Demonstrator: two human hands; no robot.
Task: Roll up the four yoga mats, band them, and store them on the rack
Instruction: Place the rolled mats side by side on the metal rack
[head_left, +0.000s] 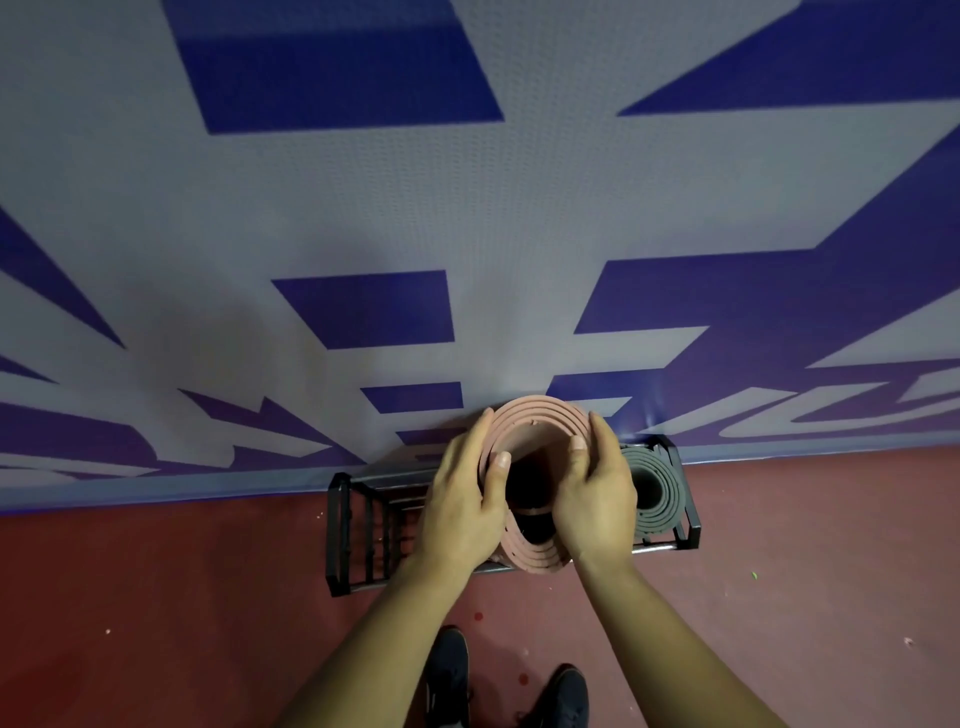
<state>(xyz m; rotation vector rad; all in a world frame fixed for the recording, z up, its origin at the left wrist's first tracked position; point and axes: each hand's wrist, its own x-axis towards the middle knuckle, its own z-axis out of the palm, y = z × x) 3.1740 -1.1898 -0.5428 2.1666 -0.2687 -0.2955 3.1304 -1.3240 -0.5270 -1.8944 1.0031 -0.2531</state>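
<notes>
Currently, left hand (462, 499) and right hand (597, 499) clasp the pink rolled mat (540, 411) at its top end (long axis vertical), over the rack (337, 525), just left of the stored grey mat (657, 488).

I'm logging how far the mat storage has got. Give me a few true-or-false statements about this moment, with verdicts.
1. The left hand and the right hand both grip the pink mat. True.
2. A rolled grey mat already sits in the rack. True.
3. The grey mat is to the left of the pink mat. False: it is to its right.
4. The rack stands on a blue floor. False: the floor is red.
</notes>
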